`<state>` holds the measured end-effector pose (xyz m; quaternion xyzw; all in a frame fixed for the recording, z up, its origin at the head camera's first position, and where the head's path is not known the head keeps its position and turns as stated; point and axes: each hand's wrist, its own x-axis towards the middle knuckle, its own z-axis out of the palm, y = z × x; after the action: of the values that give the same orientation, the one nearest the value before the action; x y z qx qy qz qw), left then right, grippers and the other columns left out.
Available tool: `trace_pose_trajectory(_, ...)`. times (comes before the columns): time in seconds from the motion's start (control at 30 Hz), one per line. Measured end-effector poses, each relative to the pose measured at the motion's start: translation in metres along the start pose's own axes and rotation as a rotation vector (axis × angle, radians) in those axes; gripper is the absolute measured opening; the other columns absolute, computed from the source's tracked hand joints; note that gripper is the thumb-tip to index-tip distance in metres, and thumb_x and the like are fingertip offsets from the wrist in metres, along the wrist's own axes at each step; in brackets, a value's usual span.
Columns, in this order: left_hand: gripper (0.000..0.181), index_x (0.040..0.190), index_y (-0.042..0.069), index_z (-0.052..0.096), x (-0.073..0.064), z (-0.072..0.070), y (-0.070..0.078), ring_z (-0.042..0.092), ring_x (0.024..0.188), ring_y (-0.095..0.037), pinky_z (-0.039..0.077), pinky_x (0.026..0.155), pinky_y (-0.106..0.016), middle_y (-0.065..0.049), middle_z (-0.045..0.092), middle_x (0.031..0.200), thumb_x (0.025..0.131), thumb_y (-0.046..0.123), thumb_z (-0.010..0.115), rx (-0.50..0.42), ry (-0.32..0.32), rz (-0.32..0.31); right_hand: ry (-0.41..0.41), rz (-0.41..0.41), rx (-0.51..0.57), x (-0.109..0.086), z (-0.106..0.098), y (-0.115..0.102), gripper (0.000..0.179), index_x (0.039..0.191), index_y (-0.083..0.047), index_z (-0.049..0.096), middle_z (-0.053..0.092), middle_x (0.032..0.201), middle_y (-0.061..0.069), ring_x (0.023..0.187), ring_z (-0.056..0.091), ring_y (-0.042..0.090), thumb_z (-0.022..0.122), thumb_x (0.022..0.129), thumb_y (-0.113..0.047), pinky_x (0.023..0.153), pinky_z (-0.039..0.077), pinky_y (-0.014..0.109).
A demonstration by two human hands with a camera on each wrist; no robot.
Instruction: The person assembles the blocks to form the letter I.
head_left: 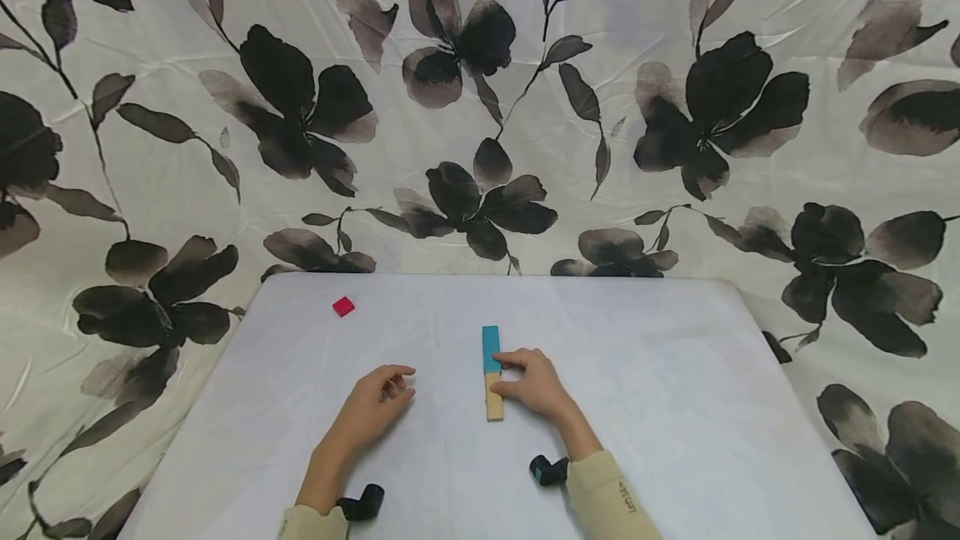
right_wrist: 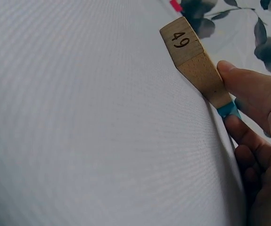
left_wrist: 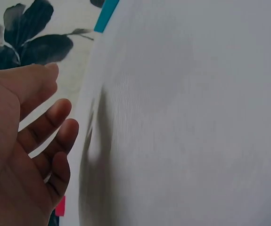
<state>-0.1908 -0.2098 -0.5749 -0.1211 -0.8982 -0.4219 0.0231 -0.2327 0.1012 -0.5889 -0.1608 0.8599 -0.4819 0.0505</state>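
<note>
A narrow piece lies lengthwise on the white table, its far part a blue block (head_left: 491, 344) and its near part a plain wooden block (head_left: 494, 407). The near end of the wooden block (right_wrist: 181, 42) bears the number 49. My right hand (head_left: 534, 382) reaches in from the right. Its index fingertip touches the blue block, and its thumb rests on the wooden block's right edge. To the left, my left hand (head_left: 375, 402) hovers with loosely bent fingers (left_wrist: 60, 134), holding nothing. At the back left lies a small red block (head_left: 343, 307).
A white cloth covers the table (head_left: 660, 390). Behind it and along the sides hangs a pale fabric (head_left: 570, 140) with dark flowers. Black devices sit at the left wrist (head_left: 362, 503) and the right wrist (head_left: 548, 471).
</note>
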Motion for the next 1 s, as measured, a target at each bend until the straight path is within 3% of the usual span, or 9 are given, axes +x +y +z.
trace_pose_trajectory(0.5,0.031,0.119,0.01,0.065,-0.003,-0.041,-0.032,0.056,0.082,-0.015,0.047,0.072,-0.03,0.0,0.06,0.094,0.089,0.018,0.072,0.038,-0.025,-0.103,-0.001,0.026,0.022,-0.002,0.0,0.002,0.047,0.122,-0.014,0.069,0.064,0.1,-0.004,0.096,0.05,0.018,0.083,0.078,-0.024,0.088,0.041,0.041)
trace_pose_trajectory(0.73,0.032,0.119,0.007,0.066,0.0,-0.067,-0.05,0.055,0.083,-0.019,0.046,0.071,-0.03,-0.004,0.061,0.094,0.091,0.023,0.07,0.062,0.018,-0.172,-0.015,0.021,0.018,-0.003,0.002,0.005,0.047,0.122,-0.015,0.069,0.064,0.1,-0.005,0.095,0.05,0.017,0.083,0.078,-0.028,0.087,0.041,0.041)
trace_pose_trajectory(1.0,0.03,0.118,0.003,0.066,0.009,-0.087,-0.071,0.056,0.085,-0.022,0.047,0.072,-0.032,-0.009,0.063,0.096,0.092,0.019,0.068,0.13,0.101,-0.187,0.004,0.018,0.004,0.0,-0.002,0.005,0.047,0.122,-0.018,0.069,0.065,0.102,-0.007,0.099,0.051,0.017,0.082,0.079,-0.029,0.089,0.041,0.042)
